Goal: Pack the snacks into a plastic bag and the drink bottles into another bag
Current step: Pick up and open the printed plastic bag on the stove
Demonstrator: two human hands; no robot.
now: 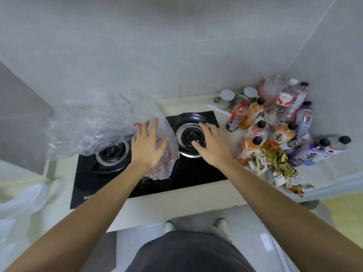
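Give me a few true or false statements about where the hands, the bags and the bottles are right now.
1. Both hands are over the stove. True.
2. The right hand grips a bottle. False: it is open and holds nothing.
3. The bottles stand and lie on the counter to the right of the stove. True.
4. The clear plastic bag is already full of bottles. False: no bottles show in it.
5. The left hand is by the printed bag. True.

left burner [112,154]: partly under clear plastic bag [88,122]. white bag [19,209]: cut by left edge. bottle labels [285,99]: print illegible.
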